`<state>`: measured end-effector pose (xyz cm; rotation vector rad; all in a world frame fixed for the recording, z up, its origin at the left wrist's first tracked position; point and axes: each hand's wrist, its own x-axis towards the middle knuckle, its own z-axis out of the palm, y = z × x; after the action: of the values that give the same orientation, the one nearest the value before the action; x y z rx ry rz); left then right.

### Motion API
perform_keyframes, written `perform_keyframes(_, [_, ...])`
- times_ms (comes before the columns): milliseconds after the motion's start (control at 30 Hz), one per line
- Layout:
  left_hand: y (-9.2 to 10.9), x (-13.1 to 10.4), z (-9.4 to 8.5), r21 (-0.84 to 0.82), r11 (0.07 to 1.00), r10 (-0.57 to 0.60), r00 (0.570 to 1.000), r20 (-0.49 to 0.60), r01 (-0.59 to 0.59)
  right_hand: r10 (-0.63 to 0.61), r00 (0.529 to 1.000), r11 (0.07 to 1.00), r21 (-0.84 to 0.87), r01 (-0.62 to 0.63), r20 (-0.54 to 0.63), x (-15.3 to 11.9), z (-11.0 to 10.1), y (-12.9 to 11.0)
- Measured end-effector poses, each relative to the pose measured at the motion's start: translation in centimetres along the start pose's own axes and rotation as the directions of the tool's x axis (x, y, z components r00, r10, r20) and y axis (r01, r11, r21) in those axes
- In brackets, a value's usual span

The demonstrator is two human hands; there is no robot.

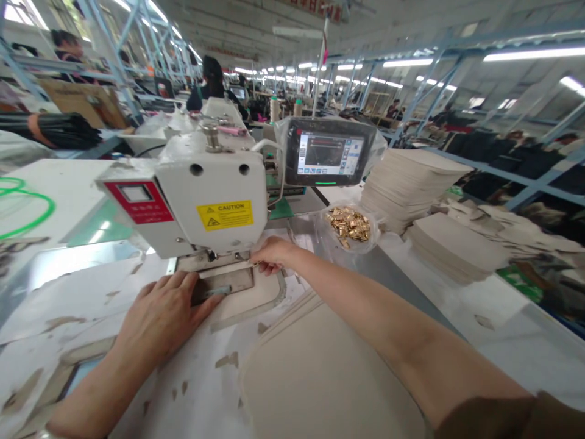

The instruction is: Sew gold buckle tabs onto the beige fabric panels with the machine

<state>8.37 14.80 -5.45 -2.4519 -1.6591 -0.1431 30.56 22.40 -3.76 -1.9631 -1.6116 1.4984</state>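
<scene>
Basically, both hands are at the front of a white sewing machine [214, 189], well apart from each other at the wrists but near one another at the fingers. The left hand [162, 305] lies palm down with its thumb spread away from the fingers, at the left end of a flat clamp plate [240, 280]. The right hand [273, 253] has its fingers curled in just under the machine's front edge, by the plate's far right corner — whether they are closed on something, I cannot tell.

Beneath the plate is a beige panel [269, 294] with a rounded corner, flat on the desk [205, 378] and partly hidden by the plate and left hand. Nearer the wearer, a fanned stack of beige panels [315, 372] lies under the right forearm.

Beyond that forearm sits a clear bowl [375, 235] of small gold-coloured metal pieces [350, 225], with a lit screen [326, 153] in plastic wrap behind it. To the right are a tall stack [406, 183] and a lower stack [457, 247] of beige pieces, with loose ones beside them. Scraps [228, 360] dot the desk, and a green cord [46, 210] curls at the far left — a dark-haired person [212, 79] is visible beyond the machine.
</scene>
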Motion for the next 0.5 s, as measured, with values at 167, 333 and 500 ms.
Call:
perform_keyframes(167, [0.0, 1.1, 0.3, -0.004, 1.0, -0.003, 1.0, 0.023, 0.003, 0.039, 0.999, 0.999, -0.036, -0.039, -0.022, 0.8, -0.3, -0.6])
perform_keyframes(333, [1.7, 2.3, 0.2, -0.019, 1.0, 0.01, 1.0, 0.013, -0.01, 0.049, 0.999, 0.997, -0.052, -0.05, -0.019, 1.0, -2.2, 0.6])
perform_keyframes(500, [2.7, 2.3, 0.4, -0.099, 0.995, 0.035, 0.999, 0.022, -0.032, 0.07, 0.997, 0.997, -0.029, -0.071, -0.044, 0.6, -4.1, 2.2])
